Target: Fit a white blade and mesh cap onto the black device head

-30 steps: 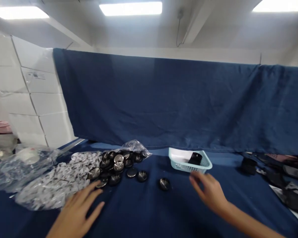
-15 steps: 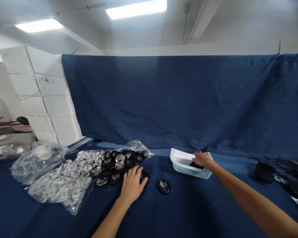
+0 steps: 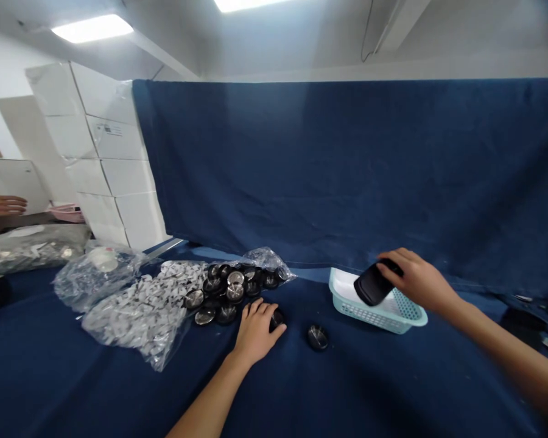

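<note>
My left hand (image 3: 259, 331) rests on the table with its thumb and fingers curved around a black round cap (image 3: 277, 319), which is partly hidden. My right hand (image 3: 408, 277) is closed on one end of a black oblong piece with rounded corners (image 3: 372, 285), tilted above the pale green basket (image 3: 369, 311). White material lines part of that basket. Between the left hand and the basket, a single black cap with a shiny, ray-patterned face (image 3: 318, 337) lies on the blue cloth. Several similar caps (image 3: 235, 292) are heaped beyond my left fingers.
Left of the heap lies a clear plastic bag of small grey-white pieces (image 3: 137, 313), with another clear bag (image 3: 103, 267) behind. White boxes (image 3: 114, 164) are stacked at left; a blue curtain (image 3: 324, 176) hangs behind. Another person's hand (image 3: 3, 205) shows at far left. Dark items (image 3: 523, 322) lie at right.
My right hand has come up out of the basket, lifting the black oblong piece. My left hand stays at the same cap. The view has shifted, and the other person's hand no longer shows a dark object.
</note>
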Demonstrator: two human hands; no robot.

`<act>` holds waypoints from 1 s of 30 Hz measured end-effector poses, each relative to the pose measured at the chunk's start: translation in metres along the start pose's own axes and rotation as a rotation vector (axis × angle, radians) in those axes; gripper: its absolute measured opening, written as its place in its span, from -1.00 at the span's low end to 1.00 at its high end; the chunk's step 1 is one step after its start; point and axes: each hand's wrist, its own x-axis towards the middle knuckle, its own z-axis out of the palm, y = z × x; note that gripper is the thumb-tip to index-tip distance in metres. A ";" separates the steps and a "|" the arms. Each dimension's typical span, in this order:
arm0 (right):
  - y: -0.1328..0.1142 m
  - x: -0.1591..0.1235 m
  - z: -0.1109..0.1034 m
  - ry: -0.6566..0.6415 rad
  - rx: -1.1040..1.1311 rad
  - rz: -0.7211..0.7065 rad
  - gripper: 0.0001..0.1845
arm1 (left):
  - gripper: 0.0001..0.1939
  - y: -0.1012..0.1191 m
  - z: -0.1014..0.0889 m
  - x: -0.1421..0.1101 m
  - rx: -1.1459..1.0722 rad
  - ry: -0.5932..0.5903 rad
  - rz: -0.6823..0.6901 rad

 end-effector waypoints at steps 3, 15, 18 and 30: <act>-0.045 -0.041 -0.009 -0.158 0.230 -0.286 -0.66 | -0.53 0.001 -0.001 0.000 -0.010 -0.002 0.007; -0.105 -0.145 0.022 -0.513 0.620 -0.156 0.00 | -0.54 0.001 0.002 0.004 -0.046 -0.016 0.012; -0.100 -0.151 0.019 -0.519 0.715 -0.083 0.04 | -0.54 0.001 0.000 0.004 -0.045 -0.013 0.017; -0.101 -0.157 0.059 -0.483 1.763 0.848 -0.54 | -0.54 0.001 0.000 0.006 -0.034 -0.007 0.015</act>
